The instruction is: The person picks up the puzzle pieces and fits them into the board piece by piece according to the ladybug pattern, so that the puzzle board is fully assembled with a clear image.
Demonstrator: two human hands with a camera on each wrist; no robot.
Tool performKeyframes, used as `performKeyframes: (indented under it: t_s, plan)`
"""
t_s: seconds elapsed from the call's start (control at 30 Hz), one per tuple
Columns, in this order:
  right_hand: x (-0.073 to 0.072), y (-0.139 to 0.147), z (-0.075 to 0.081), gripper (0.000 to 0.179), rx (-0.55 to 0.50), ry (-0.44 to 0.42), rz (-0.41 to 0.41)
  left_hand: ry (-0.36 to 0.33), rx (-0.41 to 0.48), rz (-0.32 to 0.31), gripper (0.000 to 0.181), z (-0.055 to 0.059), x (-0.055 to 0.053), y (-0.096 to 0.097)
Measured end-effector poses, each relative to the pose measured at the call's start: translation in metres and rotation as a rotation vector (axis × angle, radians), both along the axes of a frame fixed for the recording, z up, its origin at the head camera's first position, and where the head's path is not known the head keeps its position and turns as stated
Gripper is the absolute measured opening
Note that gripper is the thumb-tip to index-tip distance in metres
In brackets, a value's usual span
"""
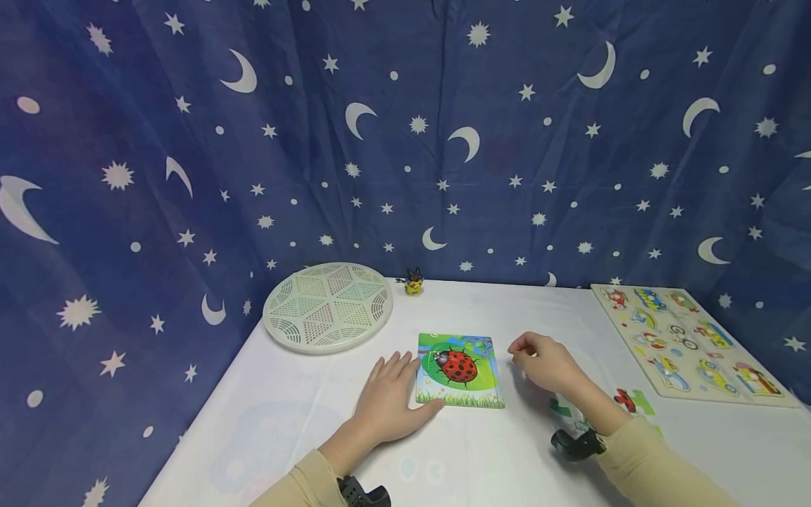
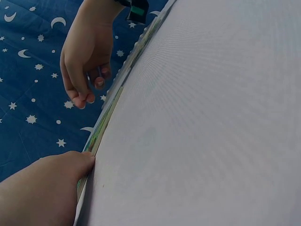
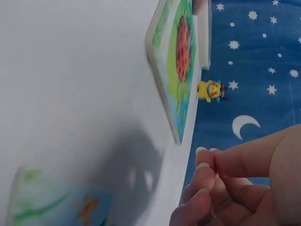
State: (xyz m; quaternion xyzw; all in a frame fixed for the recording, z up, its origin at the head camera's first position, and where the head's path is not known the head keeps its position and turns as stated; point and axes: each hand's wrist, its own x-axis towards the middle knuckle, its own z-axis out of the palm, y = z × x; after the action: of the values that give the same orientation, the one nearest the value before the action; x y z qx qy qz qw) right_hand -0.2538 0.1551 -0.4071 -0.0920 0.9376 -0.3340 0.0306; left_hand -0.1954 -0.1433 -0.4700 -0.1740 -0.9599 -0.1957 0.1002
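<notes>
A square ladybug jigsaw puzzle (image 1: 459, 371) lies on the white table. My left hand (image 1: 394, 400) rests flat at its left side, fingers straight along that edge and thumb on the lower border. In the left wrist view the thumb (image 2: 84, 162) touches the puzzle's edge. To the right of the puzzle my right hand (image 1: 543, 360) hovers above the table. Its fingers hang loosely curled with the tips near the thumb, and nothing shows between them in the right wrist view. Loose puzzle pieces (image 1: 641, 401) lie by the right forearm, partly hidden by it.
A round, pale patterned tray (image 1: 327, 308) stands at the back left. Beside it is a small yellow figure (image 1: 414, 282). A wooden board with vehicle pictures (image 1: 687, 345) lies on the right. A blue curtain (image 1: 405, 141) with moons and stars hangs behind the table.
</notes>
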Motion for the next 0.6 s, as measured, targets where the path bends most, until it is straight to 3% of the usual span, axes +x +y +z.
performKeyframes:
  t_s: [0.33,0.6]
  plan:
    - [-0.001,0.029,-0.012,0.014,0.078,0.033,-0.034,-0.007,0.003,0.003,0.089,0.000,0.000,-0.001]
    - [0.001,0.052,-0.011,0.017,0.079,0.018,-0.031,0.006,-0.001,0.000,0.088,-0.001,0.000,0.000]
